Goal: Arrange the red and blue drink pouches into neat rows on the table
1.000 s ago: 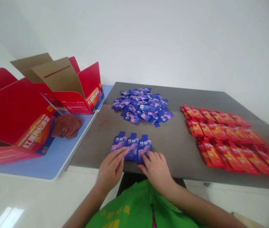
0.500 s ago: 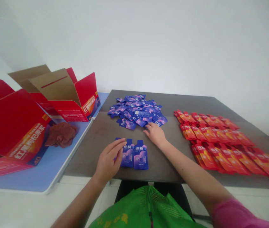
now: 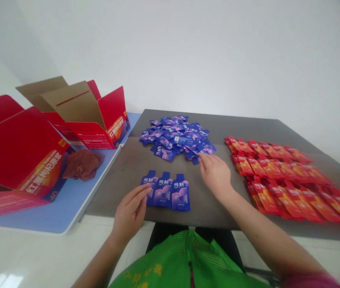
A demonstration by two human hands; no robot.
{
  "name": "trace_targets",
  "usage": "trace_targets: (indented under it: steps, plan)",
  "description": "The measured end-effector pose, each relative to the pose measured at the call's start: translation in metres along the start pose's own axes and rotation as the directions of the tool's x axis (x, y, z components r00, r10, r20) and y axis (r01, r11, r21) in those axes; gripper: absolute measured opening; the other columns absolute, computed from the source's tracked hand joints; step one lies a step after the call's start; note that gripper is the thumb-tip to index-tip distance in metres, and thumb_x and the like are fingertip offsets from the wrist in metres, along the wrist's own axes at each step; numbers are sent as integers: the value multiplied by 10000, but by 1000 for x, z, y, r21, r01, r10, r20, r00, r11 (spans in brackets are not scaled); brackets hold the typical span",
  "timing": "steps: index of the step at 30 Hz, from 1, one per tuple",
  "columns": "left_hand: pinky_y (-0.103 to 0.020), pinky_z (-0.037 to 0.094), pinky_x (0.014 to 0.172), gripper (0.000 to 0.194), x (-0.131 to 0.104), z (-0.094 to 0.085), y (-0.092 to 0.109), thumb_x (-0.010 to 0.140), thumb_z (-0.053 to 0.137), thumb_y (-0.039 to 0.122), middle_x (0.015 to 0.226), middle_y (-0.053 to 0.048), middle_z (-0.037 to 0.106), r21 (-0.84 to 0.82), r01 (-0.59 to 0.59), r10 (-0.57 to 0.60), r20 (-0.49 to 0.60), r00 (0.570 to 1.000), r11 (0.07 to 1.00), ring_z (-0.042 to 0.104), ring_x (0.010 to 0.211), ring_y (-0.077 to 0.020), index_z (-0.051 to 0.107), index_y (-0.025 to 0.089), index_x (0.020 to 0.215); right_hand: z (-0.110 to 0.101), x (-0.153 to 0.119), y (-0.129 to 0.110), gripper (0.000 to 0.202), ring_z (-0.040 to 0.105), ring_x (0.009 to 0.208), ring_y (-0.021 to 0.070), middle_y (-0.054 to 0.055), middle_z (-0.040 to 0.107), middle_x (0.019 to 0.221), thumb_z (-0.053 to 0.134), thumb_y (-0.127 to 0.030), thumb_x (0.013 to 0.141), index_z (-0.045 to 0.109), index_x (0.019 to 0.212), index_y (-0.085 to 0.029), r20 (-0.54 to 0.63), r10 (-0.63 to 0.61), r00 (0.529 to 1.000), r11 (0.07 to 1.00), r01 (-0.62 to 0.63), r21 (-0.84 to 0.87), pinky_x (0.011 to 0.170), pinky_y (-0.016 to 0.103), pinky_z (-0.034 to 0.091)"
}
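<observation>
Three blue-purple pouches lie side by side near the table's front edge: a left one, a middle one and a right one. My left hand rests at the left pouch, its fingertips over that pouch's lower part and its thumb apart from the fingers. Behind them is a loose pile of blue pouches. At the pile's front right corner, my right hand has its thumb and fingertips pinched on the edge of a blue pouch.
Rows of red-orange pouches cover the right side of the dark table. On a blue table at the left stand open red cartons with a brown cloth beside them.
My right hand has moved right and slightly nearer, and now pinches a pouch at the pile's edge. My left hand has shifted slightly left, showing more of the left pouch.
</observation>
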State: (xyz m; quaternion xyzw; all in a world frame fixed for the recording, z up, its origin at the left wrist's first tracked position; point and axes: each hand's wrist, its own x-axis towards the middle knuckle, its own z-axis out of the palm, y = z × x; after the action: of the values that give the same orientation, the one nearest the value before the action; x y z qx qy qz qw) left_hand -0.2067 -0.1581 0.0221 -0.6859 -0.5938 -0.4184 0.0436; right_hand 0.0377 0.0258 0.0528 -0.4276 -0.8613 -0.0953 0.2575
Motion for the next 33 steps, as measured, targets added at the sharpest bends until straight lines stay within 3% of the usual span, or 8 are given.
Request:
trace_targets:
  steps: [4, 7, 10, 14, 25, 29, 33]
  plan:
    - [-336, 491, 1011, 305, -5, 2, -4, 914, 517, 123, 1223, -63, 650, -7, 18, -18, 2, 1000, 1000, 617, 1122, -178, 634, 221, 1178, -42, -60, -17, 327, 615, 873, 251, 140, 706, 1024, 398, -207, 962, 658, 1151, -148, 115, 48, 992, 990, -32, -134, 803, 396, 395]
    - [-350, 499, 1004, 297, -4, 7, -4, 920, 511, 142, 1217, -67, 653, -28, 17, -16, 6, 1000, 999, 625, 1112, -187, 636, 224, 1176, -40, -92, -39, 271, 606, 789, 249, 130, 709, 905, 454, -153, 925, 671, 1088, -143, 257, 51, 965, 982, -1, -190, 716, 400, 366]
    - [-360, 500, 1004, 293, -1, 10, -1, 921, 510, 138, 1222, -73, 650, -49, 4, -4, 15, 1000, 999, 619, 1120, -190, 635, 220, 1173, -23, -106, -58, 241, 599, 790, 251, 135, 703, 958, 532, -192, 899, 660, 1100, -156, 312, 36, 949, 978, 31, -207, 702, 395, 366]
    - [-362, 493, 1014, 308, 0, 9, 4, 914, 517, 114, 1230, -71, 646, -56, -13, 13, 10, 1000, 998, 607, 1136, -187, 630, 221, 1180, -12, -110, -67, 250, 591, 818, 257, 142, 689, 1001, 590, -213, 872, 649, 1112, -176, 312, 59, 948, 976, 11, -218, 705, 393, 375]
    - [-367, 473, 1039, 299, -7, 11, 1, 914, 514, 109, 1237, -69, 642, -33, -2, 3, 38, 999, 999, 603, 1148, -190, 637, 215, 1165, -19, -117, -69, 315, 600, 925, 270, 152, 674, 1126, 574, -244, 905, 610, 1203, -150, 333, 66, 941, 995, -37, -94, 801, 422, 375]
    - [-347, 479, 1024, 305, 0, 9, 0, 913, 518, 105, 1233, -66, 643, -26, -27, 27, 28, 999, 999, 603, 1142, -183, 632, 216, 1173, -30, -104, -47, 267, 608, 923, 251, 112, 679, 1132, 551, -304, 928, 635, 1156, -191, 267, 105, 958, 994, -89, -70, 823, 409, 362]
    - [-332, 478, 1018, 315, 11, 10, 2, 908, 522, 100, 1235, -68, 637, -25, -64, 64, 12, 998, 998, 601, 1138, -177, 625, 210, 1184, -19, -58, -3, 256, 615, 938, 233, 110, 681, 1099, 497, -332, 953, 662, 1084, -187, 258, 180, 949, 982, -156, -109, 795, 351, 388]
